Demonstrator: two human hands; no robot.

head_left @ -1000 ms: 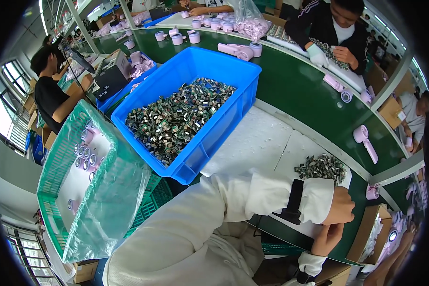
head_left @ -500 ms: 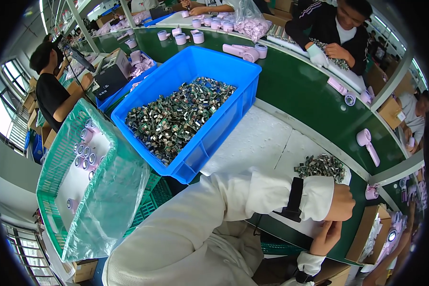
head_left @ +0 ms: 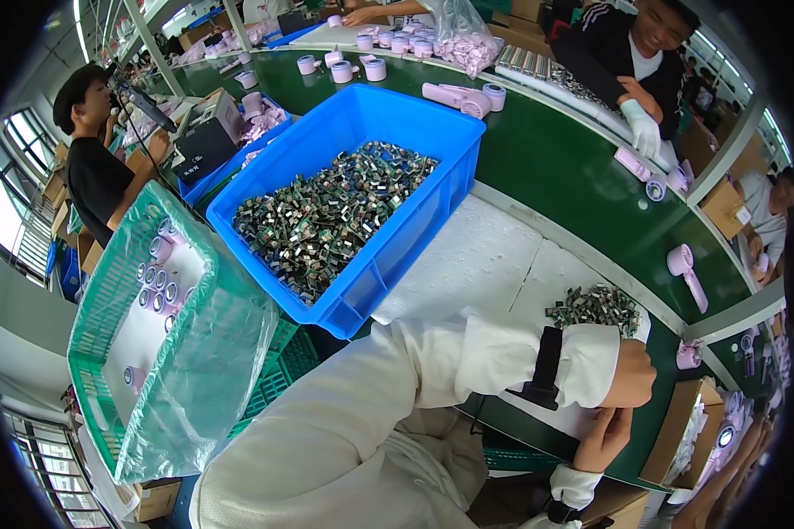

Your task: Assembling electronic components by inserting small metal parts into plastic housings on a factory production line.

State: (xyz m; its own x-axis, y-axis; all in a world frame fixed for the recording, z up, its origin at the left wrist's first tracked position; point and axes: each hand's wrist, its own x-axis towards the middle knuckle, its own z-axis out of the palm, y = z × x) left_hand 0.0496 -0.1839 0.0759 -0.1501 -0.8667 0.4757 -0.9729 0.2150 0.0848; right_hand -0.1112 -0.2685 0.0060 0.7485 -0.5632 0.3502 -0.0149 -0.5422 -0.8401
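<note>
While both hands [head_left: 622, 401] meet, grip unclear, beside glinting metal parts [head_left: 595, 309], rigid blue crate [head_left: 415, 220].

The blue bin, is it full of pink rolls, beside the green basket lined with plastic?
Not quite. In the head view the blue bin holds small dark metal parts, not pink rolls. It does sit beside the plastic-lined green basket.

Blue bin [head_left: 432, 198] beside green basket [head_left: 106, 300]
</note>
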